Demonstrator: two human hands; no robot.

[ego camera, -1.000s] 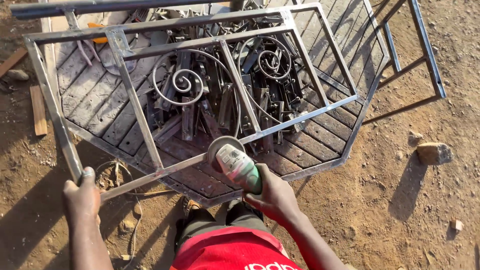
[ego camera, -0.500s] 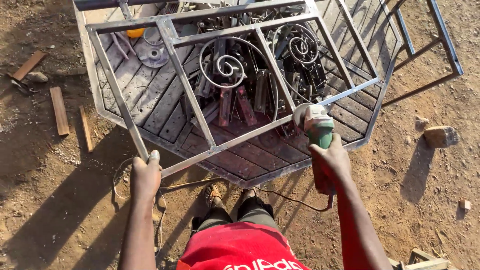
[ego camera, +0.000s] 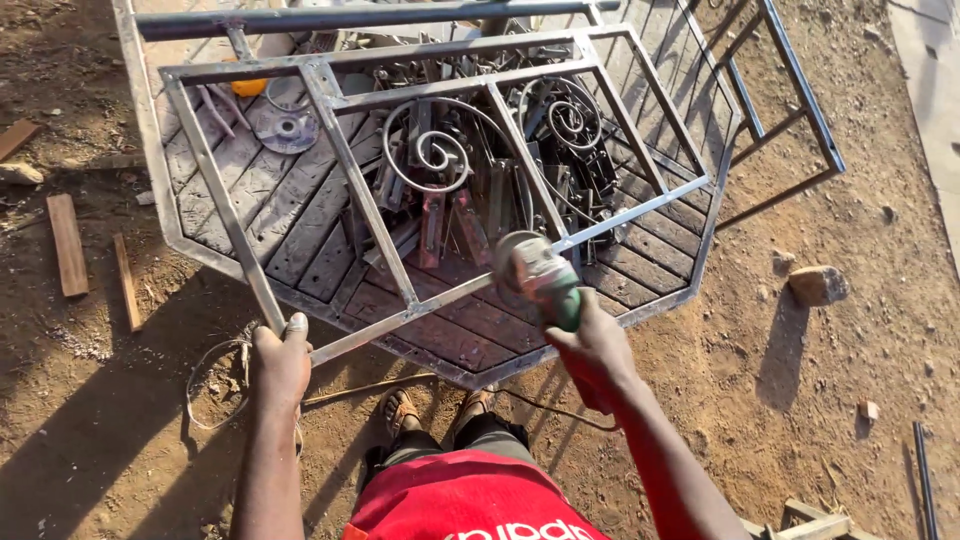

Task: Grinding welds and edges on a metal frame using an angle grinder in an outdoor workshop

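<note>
While left hand (ego camera: 280, 362) grips frame (ego camera: 360, 215) corner, right hand (ego camera: 592, 345) holds blurred grinder (ego camera: 538, 277).

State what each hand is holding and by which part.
Left hand grips the metal frame at its near corner. Right hand holds the green angle grinder by its body, behind the disc.
</note>
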